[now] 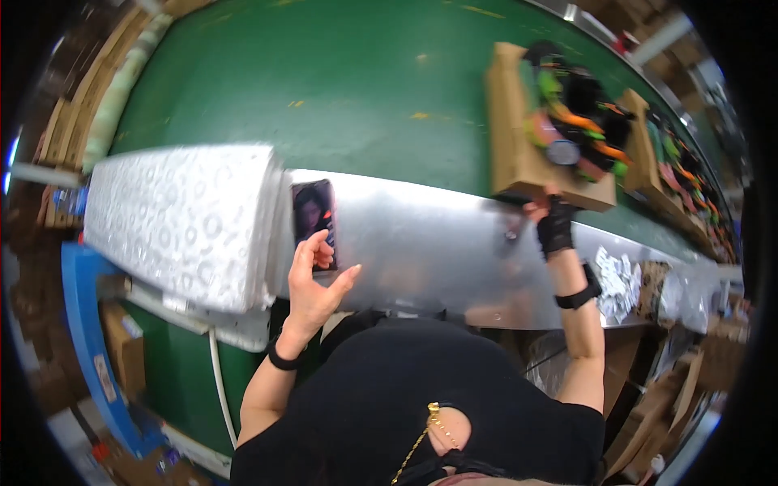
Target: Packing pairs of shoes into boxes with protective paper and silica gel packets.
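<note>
Black-clad torso [405, 405] fills the bottom. Left hand [312, 279] released, fingers resting on a phone [314, 215] leaning on the metal surface [421, 243]. Right hand [553, 220], gloved, grasps the near edge of a cardboard tray [519, 146] of coloured toys [579, 113] on the green belt [324, 81]. Tray seems light but bendy; support its base. Toy details blurred, fingertips hidden.
</note>
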Demonstrator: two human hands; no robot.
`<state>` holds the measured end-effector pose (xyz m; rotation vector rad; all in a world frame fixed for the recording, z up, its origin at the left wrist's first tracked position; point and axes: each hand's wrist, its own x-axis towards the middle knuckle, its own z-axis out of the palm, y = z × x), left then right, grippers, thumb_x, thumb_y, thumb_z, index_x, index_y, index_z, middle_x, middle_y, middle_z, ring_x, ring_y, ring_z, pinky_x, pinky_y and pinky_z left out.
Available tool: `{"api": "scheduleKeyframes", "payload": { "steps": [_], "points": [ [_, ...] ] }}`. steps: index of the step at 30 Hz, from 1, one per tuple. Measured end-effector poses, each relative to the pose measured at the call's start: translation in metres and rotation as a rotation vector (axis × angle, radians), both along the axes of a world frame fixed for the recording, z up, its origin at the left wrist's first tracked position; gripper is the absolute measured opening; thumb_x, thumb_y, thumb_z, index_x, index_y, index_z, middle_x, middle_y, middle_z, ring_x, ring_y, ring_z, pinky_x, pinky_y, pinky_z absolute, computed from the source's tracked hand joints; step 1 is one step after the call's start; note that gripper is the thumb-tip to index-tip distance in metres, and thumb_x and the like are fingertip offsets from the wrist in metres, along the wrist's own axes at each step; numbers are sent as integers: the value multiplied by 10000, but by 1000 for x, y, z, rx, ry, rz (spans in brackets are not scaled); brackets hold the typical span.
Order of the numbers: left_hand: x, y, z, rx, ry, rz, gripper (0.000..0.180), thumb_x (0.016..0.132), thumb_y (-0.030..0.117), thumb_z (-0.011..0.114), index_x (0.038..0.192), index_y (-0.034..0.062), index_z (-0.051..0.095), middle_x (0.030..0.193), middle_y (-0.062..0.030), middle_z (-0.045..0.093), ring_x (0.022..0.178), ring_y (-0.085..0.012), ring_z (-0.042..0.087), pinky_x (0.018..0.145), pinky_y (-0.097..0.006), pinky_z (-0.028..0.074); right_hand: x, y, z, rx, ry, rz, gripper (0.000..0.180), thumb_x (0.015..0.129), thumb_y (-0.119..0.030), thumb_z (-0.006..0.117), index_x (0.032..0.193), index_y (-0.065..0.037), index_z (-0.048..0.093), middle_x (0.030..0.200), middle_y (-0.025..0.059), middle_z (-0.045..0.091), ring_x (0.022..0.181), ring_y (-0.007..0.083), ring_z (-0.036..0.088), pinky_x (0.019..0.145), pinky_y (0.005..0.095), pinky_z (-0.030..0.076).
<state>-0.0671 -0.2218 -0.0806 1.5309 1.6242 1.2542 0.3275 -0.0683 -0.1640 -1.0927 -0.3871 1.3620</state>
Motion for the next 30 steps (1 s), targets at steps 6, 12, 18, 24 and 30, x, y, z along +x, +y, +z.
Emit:
{"api": "scheduleKeyframes", "payload": {
  "steps": [6,12,18,24,30],
  "points": [
    [18,57,54,179,53,-313,332,688,35,664,990,-6,534,814,-68,501,707,-140,493,643,-244,424,-77,-45,88,-129,-161,538,252,813,-207,590,926,12,541,759,86,589,619,143,566,565,244,473],
    [64,151,100,393,151,-471,101,784,26,568,869,-28,574,774,-70,534,645,-120,511,600,-227,425,-21,3,179,572,-1006,132,228,816,-209,592,910,-4,558,791,61,592,693,140,576,648,242,466],
    [142,242,109,567,257,-541,223,772,82,615,982,11,595,800,-83,556,665,-139,534,600,-238,450,3,60,181,621,-1487,49,209,733,-193,644,845,-44,551,779,102,567,735,233,561,645,301,441],
    [167,300,94,718,454,-519,190,737,142,653,868,7,622,803,-132,595,653,-253,579,577,-316,462,2,87,189,485,-1472,63,224,745,-243,633,776,-35,555,652,120,556,622,221,550,594,302,435],
    [175,299,106,642,471,-450,178,731,146,651,690,-13,582,673,-152,576,590,-278,568,547,-324,449,3,103,196,469,-1413,23,235,749,-264,635,776,-39,569,629,96,553,589,172,536,569,290,430]
  ]
}}
